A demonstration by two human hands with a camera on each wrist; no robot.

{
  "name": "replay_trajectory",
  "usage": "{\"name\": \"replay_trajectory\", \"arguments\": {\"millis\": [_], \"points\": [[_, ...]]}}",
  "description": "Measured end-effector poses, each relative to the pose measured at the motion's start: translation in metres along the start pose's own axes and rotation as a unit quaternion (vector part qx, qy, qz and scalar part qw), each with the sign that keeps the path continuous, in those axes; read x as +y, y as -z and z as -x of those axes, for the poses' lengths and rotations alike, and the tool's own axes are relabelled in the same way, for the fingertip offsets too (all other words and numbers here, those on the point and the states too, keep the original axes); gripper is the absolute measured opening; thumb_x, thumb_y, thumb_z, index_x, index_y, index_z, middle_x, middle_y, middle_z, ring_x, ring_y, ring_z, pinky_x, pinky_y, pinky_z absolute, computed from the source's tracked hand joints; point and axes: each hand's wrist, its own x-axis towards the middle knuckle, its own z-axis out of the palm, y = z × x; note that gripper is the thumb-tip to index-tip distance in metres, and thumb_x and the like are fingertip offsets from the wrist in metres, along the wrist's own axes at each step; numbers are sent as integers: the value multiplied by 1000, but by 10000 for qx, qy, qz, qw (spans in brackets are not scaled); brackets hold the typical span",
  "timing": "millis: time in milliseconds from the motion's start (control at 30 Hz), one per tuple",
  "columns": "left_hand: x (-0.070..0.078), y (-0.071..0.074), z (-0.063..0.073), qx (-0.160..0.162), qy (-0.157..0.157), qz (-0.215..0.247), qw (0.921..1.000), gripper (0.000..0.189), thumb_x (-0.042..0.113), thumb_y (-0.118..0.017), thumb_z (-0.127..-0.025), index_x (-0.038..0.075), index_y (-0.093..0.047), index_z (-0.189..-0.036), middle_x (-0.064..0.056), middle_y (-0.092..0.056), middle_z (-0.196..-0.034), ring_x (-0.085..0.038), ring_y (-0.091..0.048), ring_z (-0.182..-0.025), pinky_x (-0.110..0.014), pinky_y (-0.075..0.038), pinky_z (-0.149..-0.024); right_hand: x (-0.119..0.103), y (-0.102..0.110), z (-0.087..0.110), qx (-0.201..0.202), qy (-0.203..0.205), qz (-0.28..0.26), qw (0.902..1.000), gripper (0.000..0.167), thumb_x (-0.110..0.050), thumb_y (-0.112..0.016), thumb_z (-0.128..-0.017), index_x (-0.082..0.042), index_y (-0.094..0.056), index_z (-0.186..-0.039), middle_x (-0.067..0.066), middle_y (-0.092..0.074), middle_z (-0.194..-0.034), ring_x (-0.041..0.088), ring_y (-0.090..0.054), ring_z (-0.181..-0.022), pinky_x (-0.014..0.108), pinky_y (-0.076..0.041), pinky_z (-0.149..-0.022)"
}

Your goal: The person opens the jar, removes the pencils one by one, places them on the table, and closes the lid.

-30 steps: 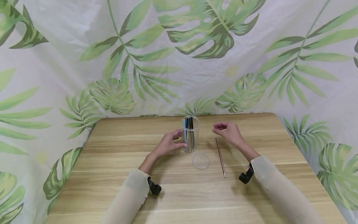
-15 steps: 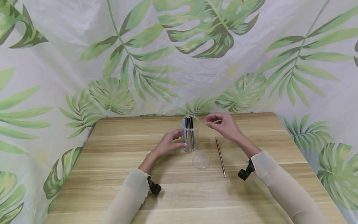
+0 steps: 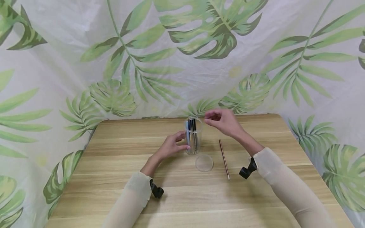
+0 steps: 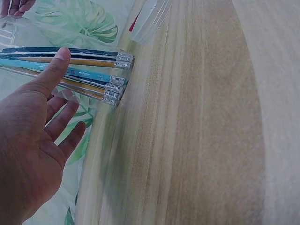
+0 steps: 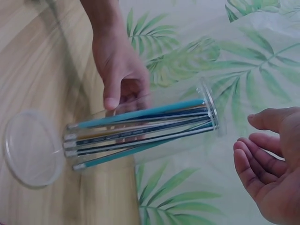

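A clear plastic jar (image 3: 196,139) stands upright on the table, holding several pencils (image 5: 140,124) in blue, black and other colours. From its left side, my left hand (image 3: 168,146) grips it lightly, thumb on the near side and fingers behind. My right hand (image 3: 225,123) hovers just right of the jar's open rim, fingers loosely bent and nothing in them; the right wrist view shows a gap between its fingertips and the rim. A round clear lid (image 3: 204,163) lies in front of the jar. To the lid's right lies a reddish-brown pencil (image 3: 224,160).
The wood-grain table (image 3: 182,199) ends at a back edge close behind the jar. Beyond it hangs a pale cloth (image 3: 199,76) printed with green leaves. A black wrist camera (image 3: 248,169) juts from the right sleeve, another (image 3: 156,190) from the left.
My right hand has moved left and up from above the loose pencil to beside the jar's rim. My left hand, the jar, the lid and the loose pencil stay in place.
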Motion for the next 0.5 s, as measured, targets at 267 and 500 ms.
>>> {"name": "replay_trajectory", "arguments": {"millis": [267,500], "points": [[-2,0,0,46,-91,34,9999,72,15,-88,-88,-2,-55,-149,-21,-62,-146,-41,-60,-136,-51,-48,-118,-15,-5,-10,-136,-136,92,9998,23,-13,-82,-95,-1,-79,-114,11,-80,-100,21,-74,-87,21,-60,-72],[-2,0,-1,-7,-61,-67,10000,75,17,-88,-89,-2,-52,-152,-21,-61,-148,-39,-60,-137,-47,-48,-118,-21,-11,-17,-323,-176,178,9992,23,-11,-80,-95,2,-79,-114,12,-80,-99,22,-74,-88,21,-58,-71]]}}
